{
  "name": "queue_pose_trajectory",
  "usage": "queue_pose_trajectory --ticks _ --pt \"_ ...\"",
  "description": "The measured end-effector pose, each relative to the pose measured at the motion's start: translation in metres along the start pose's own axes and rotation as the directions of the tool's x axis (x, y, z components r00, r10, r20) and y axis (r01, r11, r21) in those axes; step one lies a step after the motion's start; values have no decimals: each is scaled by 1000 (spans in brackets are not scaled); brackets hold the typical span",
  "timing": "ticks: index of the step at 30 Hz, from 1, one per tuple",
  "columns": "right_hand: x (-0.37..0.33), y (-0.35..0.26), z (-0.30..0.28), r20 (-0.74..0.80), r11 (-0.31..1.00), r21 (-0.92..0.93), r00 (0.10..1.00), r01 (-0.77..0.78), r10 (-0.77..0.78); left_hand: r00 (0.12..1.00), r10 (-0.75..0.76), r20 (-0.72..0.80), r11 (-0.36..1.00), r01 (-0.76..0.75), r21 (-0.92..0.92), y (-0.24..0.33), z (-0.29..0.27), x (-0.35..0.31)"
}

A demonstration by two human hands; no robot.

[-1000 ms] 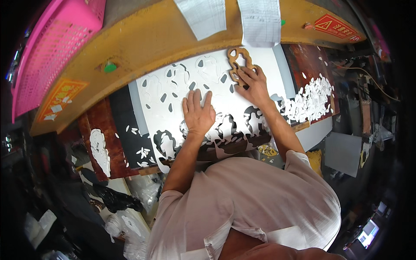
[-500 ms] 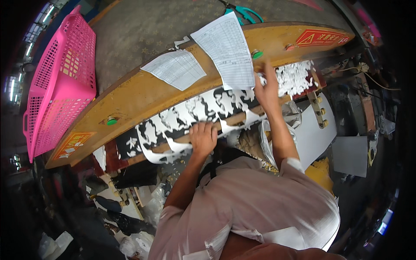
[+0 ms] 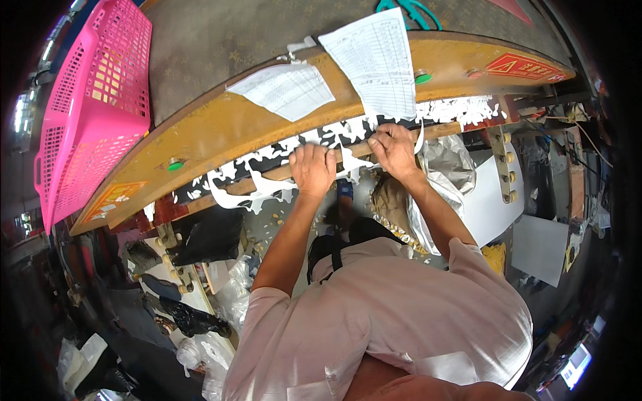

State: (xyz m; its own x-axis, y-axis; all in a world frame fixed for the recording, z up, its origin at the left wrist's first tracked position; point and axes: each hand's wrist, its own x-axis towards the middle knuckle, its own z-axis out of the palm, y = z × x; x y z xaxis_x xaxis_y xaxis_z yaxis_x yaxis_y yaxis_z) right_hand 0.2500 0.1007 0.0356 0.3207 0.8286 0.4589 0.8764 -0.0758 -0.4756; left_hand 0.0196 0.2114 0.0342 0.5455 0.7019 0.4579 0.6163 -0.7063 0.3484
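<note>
A white sheet (image 3: 231, 200) full of cut-out holes lies along a narrow ledge and droops over its near edge. My left hand (image 3: 313, 172) is closed over the sheet near its middle, knuckles up and fingers together. Farther right, my right hand (image 3: 396, 152) has its fingers curled on the sheet beside the wooden strip (image 3: 445, 131); the fingertips of both hands are partly hidden. Small white cut pieces (image 3: 331, 134) lie behind my hands on the black surface. More loose white pieces (image 3: 461, 112) are heaped at the right.
A yellow machine beam (image 3: 200, 144) with green buttons spans behind the ledge. Two printed papers (image 3: 287, 90) hang on it. A pink basket (image 3: 100, 127) stands at left; teal-handled scissors (image 3: 418, 13) lie on top. Plastic bags (image 3: 441, 164) and scraps sit below.
My right hand has come down and left from beside the hanging paper to the sheet's near edge, its fingers now curled. My left hand remains on the sheet. The view has shifted.
</note>
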Motion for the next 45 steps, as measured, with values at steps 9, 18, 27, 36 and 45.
queue_pose_trajectory --ticks 9,18,27,36,45 --pt "-13 -13 -9 30 1000 24 1000 0 -1 1000 -23 -1 999 23 -43 7 -5 -14" --pt "-30 -23 -77 127 957 193 973 -214 192 999 -6 31 967 14 -254 63 -57 -67" --pt "58 -8 13 299 974 -226 952 -1 70 991 74 112 994 -64 -93 59 29 19" --pt "125 43 -92 500 482 555 735 -678 457 988 37 148 999 -34 -23 73 32 7" --pt "75 63 -63 145 887 222 913 -405 381 980 33 198 999 -33 -4 71 30 -2"
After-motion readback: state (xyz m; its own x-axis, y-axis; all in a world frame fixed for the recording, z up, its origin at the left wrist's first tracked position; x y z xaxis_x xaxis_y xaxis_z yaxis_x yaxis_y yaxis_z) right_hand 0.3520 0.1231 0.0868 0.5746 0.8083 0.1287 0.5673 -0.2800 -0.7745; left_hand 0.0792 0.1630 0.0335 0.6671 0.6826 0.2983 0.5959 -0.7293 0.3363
